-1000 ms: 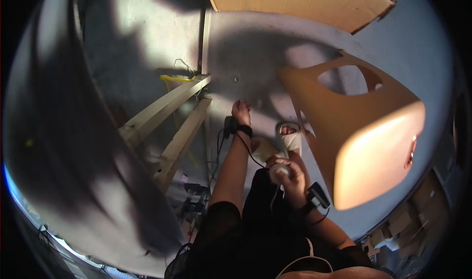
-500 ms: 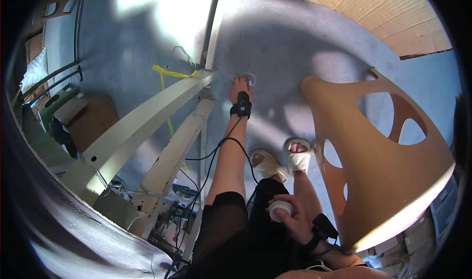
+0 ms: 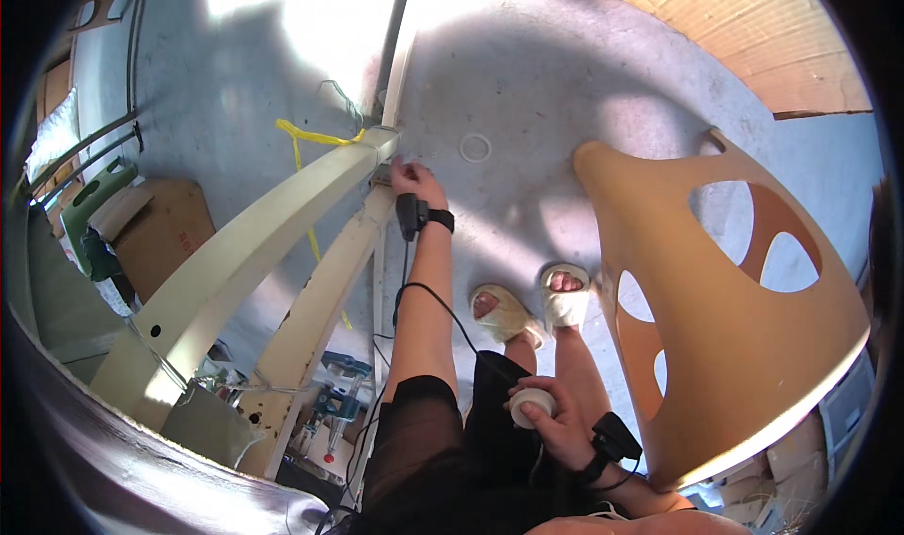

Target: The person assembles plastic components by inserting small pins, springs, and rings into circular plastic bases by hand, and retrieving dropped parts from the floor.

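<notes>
White round object (image 3: 525, 403) | right hand (image 3: 565, 429): grip wrapped around it, above black clothing (image 3: 490, 413) | left hand (image 3: 421, 186): at corner of cream frame (image 3: 273, 217), cannot tell its grip | pale ring (image 3: 489, 149) on floor (image 3: 527, 83) nearby

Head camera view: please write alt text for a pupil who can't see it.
A person's right hand holds a round white object, while the left hand is beside a cream frame. A brown shell with cutouts stands at the right.
</notes>
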Motion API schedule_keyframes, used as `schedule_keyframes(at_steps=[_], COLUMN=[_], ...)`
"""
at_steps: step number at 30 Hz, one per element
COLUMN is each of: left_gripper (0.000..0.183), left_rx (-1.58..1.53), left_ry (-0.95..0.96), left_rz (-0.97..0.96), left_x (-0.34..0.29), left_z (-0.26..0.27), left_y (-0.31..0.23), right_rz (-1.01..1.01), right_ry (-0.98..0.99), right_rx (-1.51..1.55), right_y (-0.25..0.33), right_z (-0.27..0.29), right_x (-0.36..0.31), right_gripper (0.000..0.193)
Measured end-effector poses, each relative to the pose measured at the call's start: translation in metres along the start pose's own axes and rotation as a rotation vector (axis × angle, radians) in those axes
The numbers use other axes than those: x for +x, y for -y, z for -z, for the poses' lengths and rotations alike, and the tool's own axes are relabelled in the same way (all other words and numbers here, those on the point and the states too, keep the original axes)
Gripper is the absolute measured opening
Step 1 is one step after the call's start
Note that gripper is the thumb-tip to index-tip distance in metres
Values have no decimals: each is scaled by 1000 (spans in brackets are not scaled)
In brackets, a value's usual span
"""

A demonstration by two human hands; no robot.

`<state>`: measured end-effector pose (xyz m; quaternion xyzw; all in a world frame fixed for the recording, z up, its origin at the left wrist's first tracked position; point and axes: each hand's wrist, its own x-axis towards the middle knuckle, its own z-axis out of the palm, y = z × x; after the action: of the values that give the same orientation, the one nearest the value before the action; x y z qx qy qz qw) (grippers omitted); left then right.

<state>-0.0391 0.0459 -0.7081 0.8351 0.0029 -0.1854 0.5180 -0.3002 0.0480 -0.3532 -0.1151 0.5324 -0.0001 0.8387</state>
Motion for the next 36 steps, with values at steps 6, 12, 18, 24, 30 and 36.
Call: schedule_keyframes(at_steps=[6, 12, 18, 24, 30, 36], left_gripper=[30, 41, 43, 30, 27, 24], left_rx=[631, 824, 676, 769, 389, -381], left_ry=[-420, -144, -181, 21, 11, 341], left_rz=[-26, 29, -147, -215, -127, 301], left_x=[38, 11, 41, 26, 14, -89], left_z=[10, -2, 24, 18, 19, 6], left_y=[4, -36, -17, -22, -7, -41], right_rz=[-1, -16, -7, -23, -7, 60], right_ry=[5, -20, 14, 5, 4, -117], right_rx=[14, 39, 42, -11, -39, 80], right_y=[14, 14, 18, 19, -1, -23], right_z=[-2, 1, -3, 0, 7, 16], right_x=[-1, 0, -4, -1, 0, -15], right_gripper=[33, 35, 35, 33, 32, 27])
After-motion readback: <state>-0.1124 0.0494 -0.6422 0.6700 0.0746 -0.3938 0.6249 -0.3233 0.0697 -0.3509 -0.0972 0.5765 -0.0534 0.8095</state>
